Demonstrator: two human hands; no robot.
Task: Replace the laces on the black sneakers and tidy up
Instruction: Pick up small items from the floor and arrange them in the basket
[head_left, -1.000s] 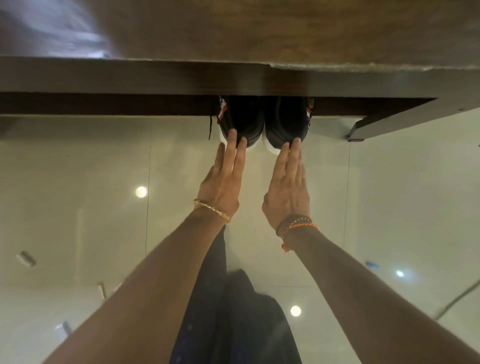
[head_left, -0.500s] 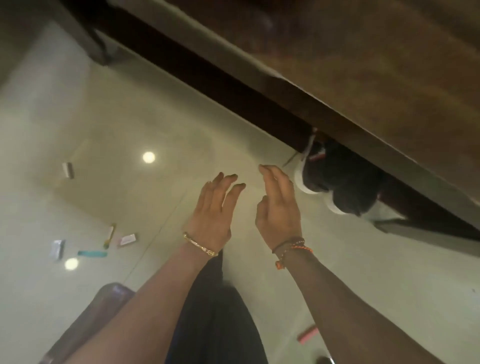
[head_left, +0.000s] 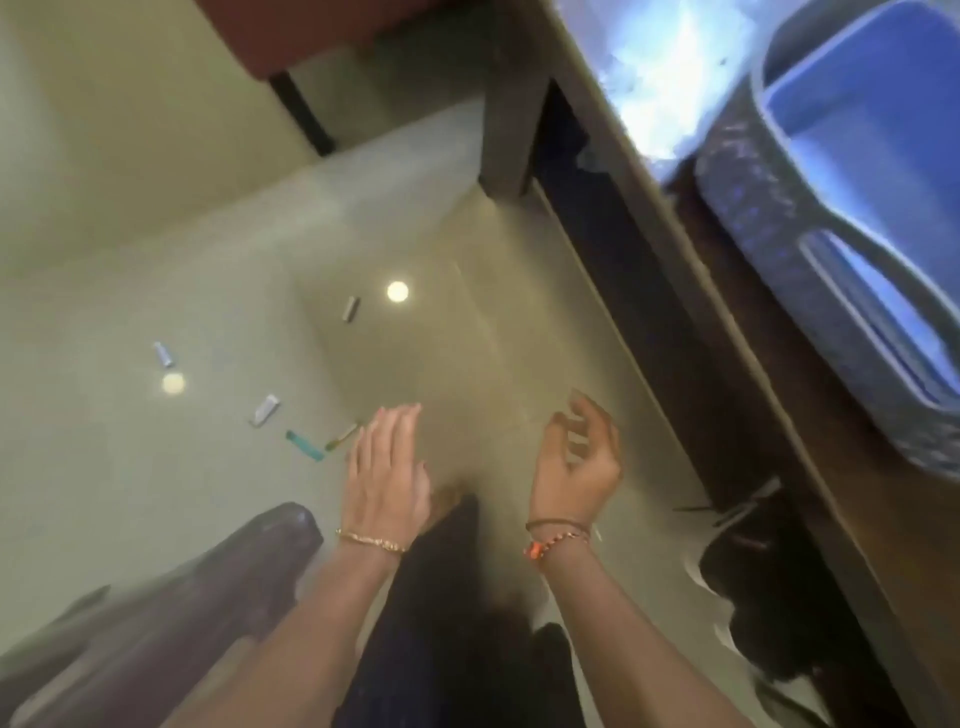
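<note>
The pair of black sneakers (head_left: 763, 592) with white soles sits on the pale floor at the lower right, tucked under the edge of the dark wooden table (head_left: 779, 395). A black lace end trails from them. My left hand (head_left: 387, 473) hovers over the floor with straight fingers and holds nothing. To its right my right hand (head_left: 576, 462) is palm up with loosely curled fingers, also holding nothing. Both hands are well clear of the sneakers, to their left.
Several small packets and tubes (head_left: 306, 446) lie scattered on the floor to the left of my hands. A blue plastic tub (head_left: 852, 171) stands on the table at the top right. A dark brown chair arm (head_left: 208, 597) rises at the lower left. A table leg (head_left: 511, 104) stands at top centre.
My hands have left the sneakers' toes and pulled back. The view has swung left, so the sneakers now sit at the lower right and the scattered packets come into view.
</note>
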